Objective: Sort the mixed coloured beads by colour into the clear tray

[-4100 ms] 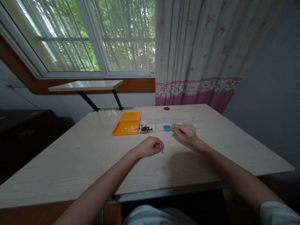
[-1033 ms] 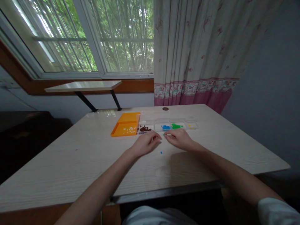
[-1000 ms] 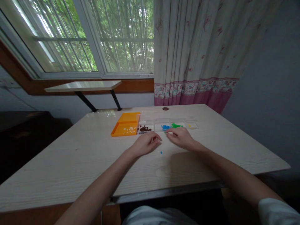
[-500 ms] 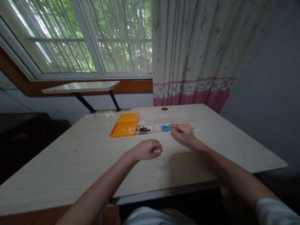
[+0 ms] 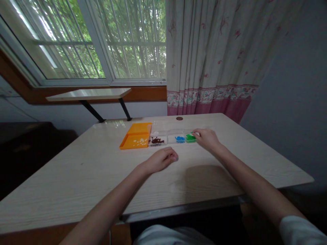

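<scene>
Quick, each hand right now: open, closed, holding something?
Left hand: curled closed; contents can't be told.
Right hand: pinched, apparently on a green piece.

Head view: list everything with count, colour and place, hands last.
Barred window: one, grey, upper left
Trees: several, green, outside
Curtain: one, cream and pink, right of window
Side wall: one, grey, far right
Desk: one, pale wood, centre
Shelf: one, pale, desk's far left
Dark furniture: one, black, far left
Round disc: one, brown, desk's far edge
Hinged case: one, orange, open, left on the desk
White pieces: many, white, in the case
Clear boxes: several, colourless, right of the case
Brown pieces: many, brown, leftmost box
Blue pieces: many, blue, next box
Green pieces: many, green, beside the blue
Sleeve: one, pale, lower right
Left hand: one, bare, mid-desk
Right hand: one, bare, at the green pieces
</scene>
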Motion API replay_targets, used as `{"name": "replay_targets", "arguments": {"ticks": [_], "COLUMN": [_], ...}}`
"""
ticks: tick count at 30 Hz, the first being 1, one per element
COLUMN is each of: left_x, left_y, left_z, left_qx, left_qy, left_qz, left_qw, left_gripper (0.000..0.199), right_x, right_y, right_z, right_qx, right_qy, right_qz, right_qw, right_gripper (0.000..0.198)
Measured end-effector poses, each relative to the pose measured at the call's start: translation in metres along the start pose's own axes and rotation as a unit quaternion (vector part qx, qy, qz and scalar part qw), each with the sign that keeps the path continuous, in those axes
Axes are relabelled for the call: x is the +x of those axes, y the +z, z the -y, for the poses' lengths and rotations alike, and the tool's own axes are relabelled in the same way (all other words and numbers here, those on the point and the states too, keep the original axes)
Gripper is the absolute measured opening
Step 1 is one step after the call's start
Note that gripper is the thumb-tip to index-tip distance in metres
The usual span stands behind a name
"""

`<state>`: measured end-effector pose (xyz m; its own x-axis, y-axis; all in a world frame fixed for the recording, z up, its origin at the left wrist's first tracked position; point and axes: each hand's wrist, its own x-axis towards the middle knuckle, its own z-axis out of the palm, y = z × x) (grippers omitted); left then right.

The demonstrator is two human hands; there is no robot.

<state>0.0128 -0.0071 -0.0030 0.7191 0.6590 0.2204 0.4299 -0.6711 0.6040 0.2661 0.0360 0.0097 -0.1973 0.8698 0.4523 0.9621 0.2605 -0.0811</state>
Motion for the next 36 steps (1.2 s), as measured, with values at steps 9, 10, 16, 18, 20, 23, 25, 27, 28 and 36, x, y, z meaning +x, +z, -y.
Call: {"name": "replay_targets", "arguments": {"ticks": [9, 10, 16, 18, 20, 23, 25, 27, 28, 36], "left_x": [0.009, 0.009, 0.009, 0.009, 0.010, 0.011, 0.010, 0.008, 0.007, -0.006], "left_y": [0.001, 0.001, 0.001, 0.001, 0.001, 0.002, 0.000, -0.003, -0.005, -0.014], "left_z": [0.008, 0.008, 0.007, 0.006, 0.004, 0.003, 0.004, 0.004, 0.005, 0.005], "left_qx": [-0.149, -0.156, -0.177, -0.183, -0.189, -0.191, -0.185, -0.159, -0.136, -0.002], "left_qy": [-0.099, -0.101, -0.111, -0.112, -0.111, -0.110, -0.113, -0.114, -0.110, -0.021], "left_qz": [-0.179, -0.182, -0.171, -0.168, -0.168, -0.166, -0.165, -0.165, -0.160, 0.060], "left_qw": [0.967, 0.966, 0.963, 0.962, 0.961, 0.961, 0.962, 0.967, 0.972, 0.998], "left_gripper": [0.022, 0.023, 0.029, 0.029, 0.029, 0.027, 0.027, 0.026, 0.025, 0.014], "right_x": [-0.015, -0.018, -0.028, -0.028, -0.028, -0.028, -0.028, -0.028, -0.027, -0.020], "right_y": [0.003, 0.004, 0.013, 0.014, 0.014, 0.013, 0.012, 0.011, 0.011, 0.006], "right_z": [0.043, 0.051, 0.073, 0.072, 0.071, 0.072, 0.072, 0.071, 0.069, 0.048], "right_qx": [0.139, 0.159, 0.228, 0.240, 0.245, 0.242, 0.238, 0.238, 0.240, 0.249], "right_qy": [-0.083, -0.103, -0.161, -0.168, -0.171, -0.179, -0.188, -0.196, -0.194, -0.126], "right_qz": [0.012, 0.012, -0.027, -0.045, -0.059, -0.072, -0.083, -0.108, -0.130, -0.281], "right_qw": [0.987, 0.982, 0.960, 0.955, 0.953, 0.951, 0.949, 0.945, 0.942, 0.918], "right_gripper": [0.025, 0.025, 0.021, 0.020, 0.018, 0.017, 0.016, 0.017, 0.018, 0.017]}}
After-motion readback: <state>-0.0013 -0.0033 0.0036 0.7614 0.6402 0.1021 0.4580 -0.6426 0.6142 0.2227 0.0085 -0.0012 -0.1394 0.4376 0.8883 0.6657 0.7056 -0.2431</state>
